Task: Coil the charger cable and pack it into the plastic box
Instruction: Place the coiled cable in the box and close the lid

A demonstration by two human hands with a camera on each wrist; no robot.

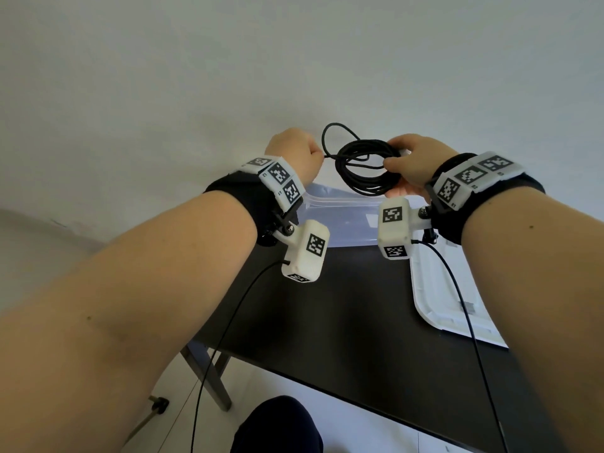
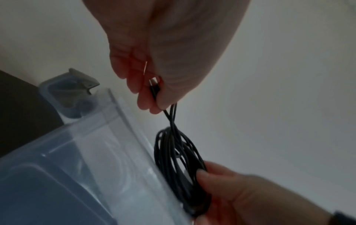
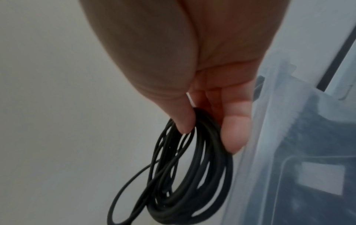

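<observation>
Plain pale wall [image 1: 163,76] fills the bkgd, dark tabletop [image 1: 343,305] pushed right up to it, grey table leg [image 1: 209,377] dropping to light tiled floor [image 1: 183,416], soft even light.

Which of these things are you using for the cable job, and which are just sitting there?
For the job:
- black cable, held as a coil by the right hand; left hand pinches its free end
- clear plastic box, open below the hands
- white lid, lying beside the box

Just there:
- dark table
- white wall
</observation>
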